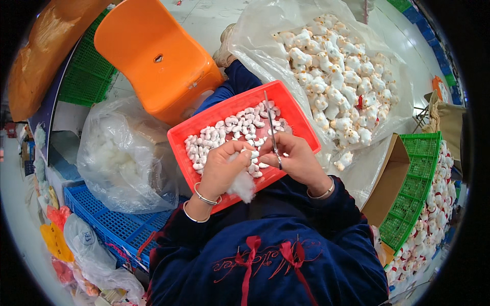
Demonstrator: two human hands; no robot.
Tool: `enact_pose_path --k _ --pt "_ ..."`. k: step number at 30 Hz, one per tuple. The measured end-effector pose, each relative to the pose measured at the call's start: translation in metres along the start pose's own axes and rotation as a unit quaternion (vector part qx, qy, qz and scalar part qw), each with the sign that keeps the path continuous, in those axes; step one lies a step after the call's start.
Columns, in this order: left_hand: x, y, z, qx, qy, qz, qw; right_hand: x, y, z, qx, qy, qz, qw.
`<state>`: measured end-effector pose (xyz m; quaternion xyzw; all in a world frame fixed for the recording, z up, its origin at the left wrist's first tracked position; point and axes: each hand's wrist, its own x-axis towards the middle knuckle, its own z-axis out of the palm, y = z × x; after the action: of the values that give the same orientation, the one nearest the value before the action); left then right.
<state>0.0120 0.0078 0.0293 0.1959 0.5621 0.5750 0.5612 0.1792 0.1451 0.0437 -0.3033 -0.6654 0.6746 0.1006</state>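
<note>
In the head view, a red tray is seen above the person's lap, and many small white stuffed-looking pieces are spread across it. Over the tray's near half, the two hands are brought close together. By the left hand, a small white piece is pinched between thumb and forefinger, and a tuft of white fluff is held beneath the thumb, hanging toward the lap. By the right hand, a long thin metal tool is gripped near its handle end, its tip pointed away from the body; the fingers are curled around it, but whether the small piece is also touched by them cannot be told. To the left, more fluff is contained in a clear plastic bag, placed beside a blue crate. An orange chair is placed beyond the bag. At the upper right, white plush toys are heaped on clear plastic sheeting. Nearer, a cardboard box is set against a green crate.
</note>
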Motion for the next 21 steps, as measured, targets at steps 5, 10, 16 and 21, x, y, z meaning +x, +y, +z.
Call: enact_pose_path --k 5,10,16,21 --pt "-0.001 -0.001 0.005 0.073 0.004 0.079 0.994 0.007 0.017 0.010 0.012 0.029 -0.015 0.999" --pt "0.001 -0.004 0.000 -0.025 -0.014 0.001 1.000 0.006 0.013 0.010 -0.123 0.082 -0.159 0.976" --pt "-0.001 -0.005 0.000 0.109 0.016 0.104 0.988 0.006 0.010 0.001 0.025 0.040 -0.091 0.995" --pt "-0.004 0.002 0.001 0.180 -0.013 0.139 0.974 0.007 0.004 -0.001 0.153 -0.010 0.003 0.988"
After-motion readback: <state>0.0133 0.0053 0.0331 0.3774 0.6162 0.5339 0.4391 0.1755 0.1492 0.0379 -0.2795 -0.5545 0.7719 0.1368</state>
